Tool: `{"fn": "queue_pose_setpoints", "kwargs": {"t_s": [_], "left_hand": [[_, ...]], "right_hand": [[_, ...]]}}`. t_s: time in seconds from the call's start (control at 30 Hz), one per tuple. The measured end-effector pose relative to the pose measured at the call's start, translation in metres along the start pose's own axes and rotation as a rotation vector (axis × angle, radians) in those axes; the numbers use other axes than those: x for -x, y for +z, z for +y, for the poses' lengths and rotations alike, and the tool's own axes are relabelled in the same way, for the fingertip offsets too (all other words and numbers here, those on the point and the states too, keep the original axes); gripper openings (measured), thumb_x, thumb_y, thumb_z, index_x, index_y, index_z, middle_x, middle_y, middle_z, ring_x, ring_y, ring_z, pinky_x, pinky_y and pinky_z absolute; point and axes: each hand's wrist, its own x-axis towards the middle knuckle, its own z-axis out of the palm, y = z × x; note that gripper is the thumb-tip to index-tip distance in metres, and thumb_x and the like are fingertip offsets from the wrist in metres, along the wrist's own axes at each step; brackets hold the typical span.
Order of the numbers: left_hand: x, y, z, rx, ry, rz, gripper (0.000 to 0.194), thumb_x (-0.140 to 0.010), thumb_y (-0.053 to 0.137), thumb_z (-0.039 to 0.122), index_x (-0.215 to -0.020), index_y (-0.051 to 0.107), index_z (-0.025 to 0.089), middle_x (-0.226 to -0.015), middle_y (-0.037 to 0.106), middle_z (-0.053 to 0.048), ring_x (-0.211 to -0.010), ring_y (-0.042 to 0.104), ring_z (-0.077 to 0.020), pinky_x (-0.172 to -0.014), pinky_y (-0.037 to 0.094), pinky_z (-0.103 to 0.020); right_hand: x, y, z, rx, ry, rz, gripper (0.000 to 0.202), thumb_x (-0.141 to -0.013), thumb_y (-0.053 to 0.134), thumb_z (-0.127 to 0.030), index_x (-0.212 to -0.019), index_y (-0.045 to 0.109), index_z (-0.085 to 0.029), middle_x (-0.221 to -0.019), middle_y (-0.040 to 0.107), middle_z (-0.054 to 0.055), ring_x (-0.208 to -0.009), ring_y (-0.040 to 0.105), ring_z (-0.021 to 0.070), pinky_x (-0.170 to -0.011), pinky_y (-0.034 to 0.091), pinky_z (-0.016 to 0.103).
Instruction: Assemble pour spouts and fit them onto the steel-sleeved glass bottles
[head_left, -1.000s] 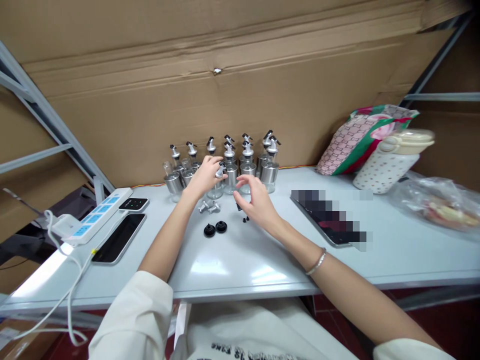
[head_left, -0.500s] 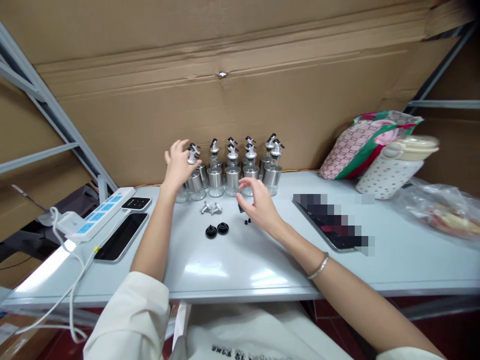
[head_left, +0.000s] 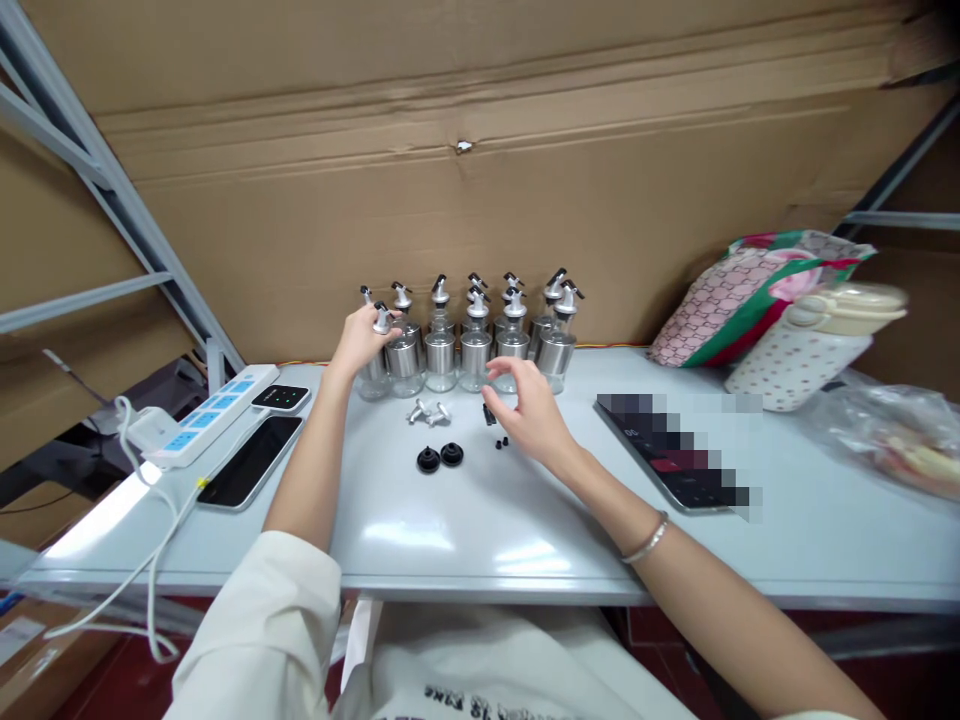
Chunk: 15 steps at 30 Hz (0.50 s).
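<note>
My left hand (head_left: pixel 360 340) is closed round the silver pourer (head_left: pixel 382 319) on the leftmost front bottle (head_left: pixel 374 378). Several glass bottles with steel sleeves (head_left: pixel 476 355) and black-tipped pourers stand upright in two rows beside it. My right hand (head_left: pixel 529 410) hovers over the table with thumb and fingers apart, holding nothing visible. Near its thumb lie small black strips (head_left: pixel 489 414) and, just below, tiny black plugs (head_left: pixel 502 443). Loose silver spouts (head_left: pixel 429 412) lie in front of the bottles, with two round black caps (head_left: pixel 439 457) nearer me.
On the left are a power strip (head_left: pixel 217 415), a small black device (head_left: pixel 281 398), a phone (head_left: pixel 253 462) and white cables. A dark phone (head_left: pixel 667 455), patterned bag (head_left: pixel 739 300), dotted tumbler (head_left: pixel 799 355) and plastic bag (head_left: pixel 892 430) are on the right. Cardboard (head_left: pixel 525 200) stands behind.
My left fingers have come down from a spread pose and closed round the pourer. My right hand stays open in nearly the same place. The whole view has shifted slightly.
</note>
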Motion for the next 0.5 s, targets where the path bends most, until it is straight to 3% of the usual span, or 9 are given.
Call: {"fn": "queue_pose_setpoints", "kwargs": {"t_s": [0.17, 0.27, 0.33, 0.4, 0.5], "left_hand": [[0.004, -0.017, 0.002, 0.014, -0.074, -0.048, 0.031, -0.072, 0.064, 0.031, -0.099, 0.069, 0.016, -0.085, 0.070, -0.005, -0.077, 0.060, -0.0187, -0.076, 0.045, -0.028], [0.004, -0.030, 0.020, 0.010, -0.063, 0.055, 0.022, -0.072, 0.064, 0.033, -0.085, 0.069, 0.015, -0.076, 0.068, -0.004, -0.070, 0.058, -0.0165, -0.068, 0.043, -0.025], [0.011, -0.034, 0.039, 0.024, -0.049, 0.095, 0.027, -0.075, 0.062, 0.042, -0.070, 0.064, 0.015, -0.062, 0.062, -0.002, -0.060, 0.054, -0.0141, -0.060, 0.039, -0.024], [0.026, -0.033, 0.062, 0.050, 0.003, -0.040, 0.038, -0.076, 0.057, 0.050, -0.059, 0.055, 0.016, -0.052, 0.053, 0.001, -0.050, 0.045, -0.0110, -0.051, 0.033, -0.023], [0.061, -0.022, 0.089, -0.038, 0.154, -0.471, 0.049, -0.074, 0.058, 0.056, -0.046, 0.041, 0.018, -0.043, 0.042, 0.002, -0.041, 0.034, -0.0092, -0.045, 0.023, -0.024]], "right_hand": [[0.000, 0.000, -0.001, 0.006, -0.024, 0.006, 0.015, -0.081, 0.052, -0.022, -0.096, 0.054, -0.023, -0.092, 0.064, 0.007, -0.093, 0.056, 0.0257, -0.077, 0.044, 0.040], [0.000, -0.001, -0.003, 0.007, -0.031, 0.024, 0.011, -0.084, 0.050, -0.022, -0.094, 0.054, -0.022, -0.092, 0.065, 0.007, -0.093, 0.056, 0.0251, -0.079, 0.043, 0.041], [0.000, -0.002, -0.004, 0.009, -0.039, 0.039, 0.008, -0.086, 0.049, -0.025, -0.091, 0.054, -0.022, -0.091, 0.065, 0.007, -0.091, 0.057, 0.0245, -0.079, 0.043, 0.041], [0.000, -0.004, -0.005, -0.003, -0.064, 0.049, 0.010, -0.089, 0.048, -0.029, -0.091, 0.055, -0.022, -0.090, 0.065, 0.007, -0.089, 0.057, 0.0238, -0.078, 0.044, 0.040], [0.002, -0.004, -0.005, -0.039, -0.212, 0.005, 0.019, -0.089, 0.049, -0.038, -0.098, 0.055, -0.022, -0.094, 0.064, 0.008, -0.090, 0.057, 0.0233, -0.079, 0.045, 0.039]]}}
